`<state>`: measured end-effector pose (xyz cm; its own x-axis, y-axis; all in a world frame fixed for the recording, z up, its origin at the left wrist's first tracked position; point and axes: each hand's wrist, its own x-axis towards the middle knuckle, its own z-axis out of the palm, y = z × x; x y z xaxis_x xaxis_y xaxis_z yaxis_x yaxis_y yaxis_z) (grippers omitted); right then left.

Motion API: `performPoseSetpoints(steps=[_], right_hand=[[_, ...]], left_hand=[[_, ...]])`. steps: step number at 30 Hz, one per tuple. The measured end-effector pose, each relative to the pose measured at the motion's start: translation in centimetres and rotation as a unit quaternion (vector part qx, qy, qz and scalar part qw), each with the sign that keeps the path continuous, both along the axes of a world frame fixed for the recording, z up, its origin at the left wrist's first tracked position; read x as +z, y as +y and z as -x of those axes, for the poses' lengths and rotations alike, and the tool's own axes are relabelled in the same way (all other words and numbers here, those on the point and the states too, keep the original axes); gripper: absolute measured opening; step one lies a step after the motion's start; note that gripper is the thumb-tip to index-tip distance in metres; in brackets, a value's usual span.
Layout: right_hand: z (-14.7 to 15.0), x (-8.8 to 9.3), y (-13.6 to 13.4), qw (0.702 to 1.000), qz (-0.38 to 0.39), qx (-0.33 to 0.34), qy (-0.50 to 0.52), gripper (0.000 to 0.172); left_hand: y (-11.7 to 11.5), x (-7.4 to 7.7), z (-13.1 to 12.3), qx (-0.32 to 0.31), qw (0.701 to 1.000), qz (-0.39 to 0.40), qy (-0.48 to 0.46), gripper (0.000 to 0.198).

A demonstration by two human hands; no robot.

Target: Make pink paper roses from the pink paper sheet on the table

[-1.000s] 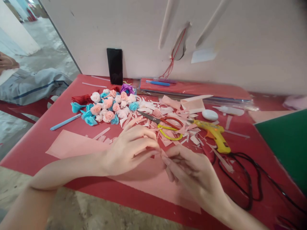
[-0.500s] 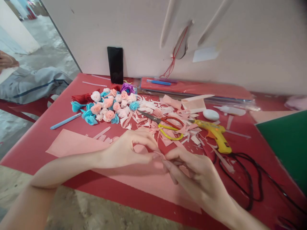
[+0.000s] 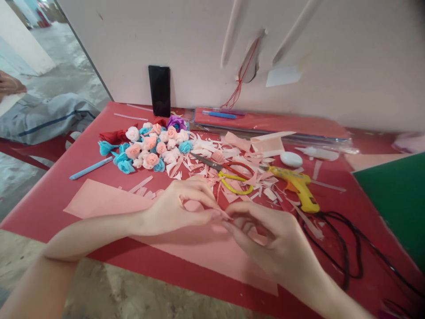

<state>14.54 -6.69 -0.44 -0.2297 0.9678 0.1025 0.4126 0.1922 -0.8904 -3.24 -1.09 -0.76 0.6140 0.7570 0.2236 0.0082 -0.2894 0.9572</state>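
Observation:
My left hand (image 3: 181, 206) and my right hand (image 3: 272, 239) meet over the table, fingertips nearly touching. Between them is a small pink paper piece (image 3: 226, 215), pinched from both sides and mostly hidden by the fingers. Below my hands lies a long sheet of pink paper (image 3: 206, 254). Just beyond them, scissors (image 3: 217, 167) with one red and one yellow handle loop rest on pink and white paper scraps (image 3: 229, 153). Paper roses (image 3: 150, 160) in pink, white, blue, red and purple are heaped behind my left hand.
A yellow glue gun (image 3: 308, 197) with a black cord (image 3: 345, 252) lies on the right, near a green sheet (image 3: 398, 204). A phone (image 3: 160, 91) leans against the white panel. At left are a blue pen (image 3: 91, 168) and a seated person's leg (image 3: 49, 117).
My right hand has shifted slightly up and its fingers have changed their grip at the paper's edge. The left hand stays almost in place. Everything on the table lies as before.

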Motion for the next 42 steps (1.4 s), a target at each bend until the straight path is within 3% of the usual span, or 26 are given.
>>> performPoseSetpoints(steps=[4,9,15,19,25,28,31,35,42], right_hand=[[0.1,-0.4,-0.3,0.979,-0.167,-0.048,-0.105,0.005],[0.3,-0.6,-0.5,0.943,-0.278,-0.077,-0.163,0.014],[0.5,-1.0,0.0,0.920,-0.327,-0.075,-0.202,0.018],[0.4,-0.7,0.1,0.920,-0.323,-0.078,-0.206,0.018],[-0.3,0.2,0.2,0.961,-0.224,-0.073,-0.143,0.015],[-0.6,0.4,0.4,0.991,-0.111,-0.038,-0.066,0.015],[-0.5,0.4,0.6,1.000,-0.022,-0.012,-0.009,0.015],[-0.3,0.4,0.7,0.998,0.031,-0.019,0.048,0.014],[-0.8,0.4,0.7,0.987,0.127,0.000,0.099,0.011]], left_hand=[[-0.1,-0.4,-0.2,0.005,1.000,0.017,0.005,0.009],[-0.1,-0.8,-0.5,0.022,0.999,0.033,0.007,0.011],[-0.2,-0.6,-0.9,0.038,0.996,0.081,0.025,0.015],[-0.2,-0.9,-0.9,0.051,0.996,0.067,0.001,0.012],[0.6,-0.9,-0.3,0.108,0.992,-0.033,-0.056,0.008],[0.6,-0.8,-0.2,0.055,0.993,-0.107,0.004,0.010],[0.3,-1.0,-0.4,0.016,0.989,-0.145,0.035,0.008],[-0.2,-1.4,-0.5,0.026,0.987,-0.158,0.004,0.008],[-0.4,-1.4,-0.4,0.010,0.995,-0.094,-0.030,0.005]])
